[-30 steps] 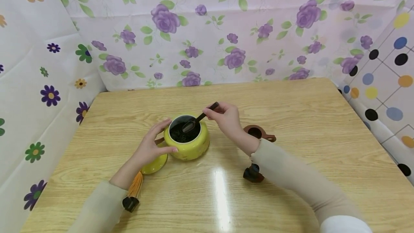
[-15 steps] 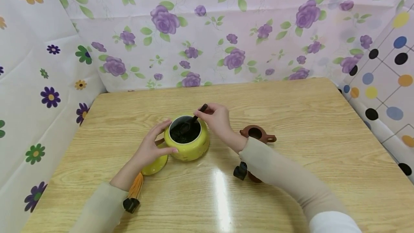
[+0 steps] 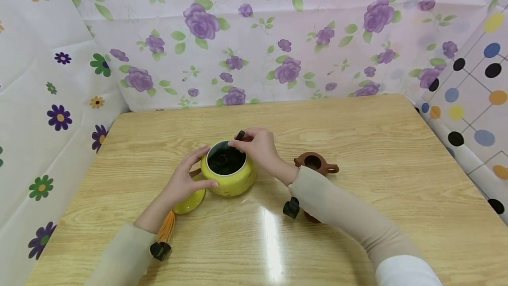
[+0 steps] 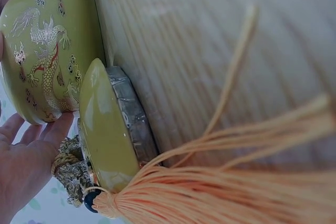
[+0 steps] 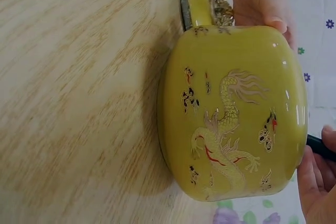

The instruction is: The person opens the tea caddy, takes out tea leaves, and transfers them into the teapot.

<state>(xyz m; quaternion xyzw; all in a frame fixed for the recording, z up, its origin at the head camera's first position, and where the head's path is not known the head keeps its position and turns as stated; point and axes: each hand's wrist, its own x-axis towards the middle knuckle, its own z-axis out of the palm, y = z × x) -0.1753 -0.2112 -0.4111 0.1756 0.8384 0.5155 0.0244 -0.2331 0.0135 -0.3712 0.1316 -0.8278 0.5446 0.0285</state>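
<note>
A yellow jar (image 3: 233, 186) with a gold dragon on its side stands on the table. Inside it lies dark, leafy stuff like tea leaves. My left hand (image 3: 183, 179) grips the jar's left side, thumb at the front and fingers toward the rim. Over the right part of the opening, my right hand (image 3: 259, 145) pinches the dark handle of a scoop (image 3: 240, 135). The scoop's clear bowl is down in the jar, barely visible against the leaves. By my left wrist lies the yellow lid (image 4: 107, 129), with its ornate gold knob (image 4: 73, 174) and an orange tassel (image 4: 210, 192).
A brown clay teapot (image 3: 304, 158), lidless, stands right of the jar, partly behind my right sleeve. A small brown object (image 3: 311, 218) shows beneath that forearm. Flowered cloth (image 3: 246, 56) hangs behind the wooden table (image 3: 357, 131), with patterned cloths at both sides.
My right hand has moved left to the jar's rim, and the scoop has gone deeper into the leaves with its handle more upright. My left hand stays on the jar.
</note>
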